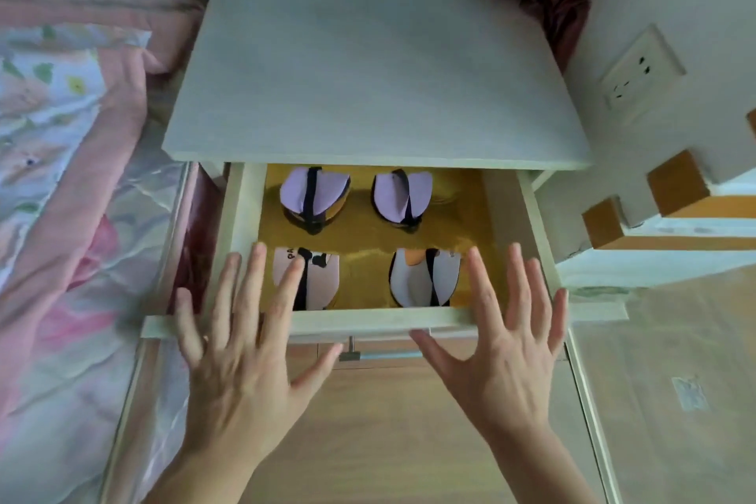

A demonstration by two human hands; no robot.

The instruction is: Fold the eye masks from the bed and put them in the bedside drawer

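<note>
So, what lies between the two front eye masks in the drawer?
Nothing: between the front-left mask and front-right mask only the bare yellow drawer liner shows, in the head view.

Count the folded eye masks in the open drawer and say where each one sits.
4. Back left mask, back right mask, front left mask partly behind the left hand's fingers, front right mask. More could hide under the tabletop.

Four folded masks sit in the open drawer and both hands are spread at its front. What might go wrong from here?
1. The left hand reaches over the drawer front; its fingertips could get pinched if the drawer is pushed in.
2. Those fingertips overlap the front-left mask and might unfold it.
3. A hard push from the right hand may shift the loosely folded back masks.
</note>
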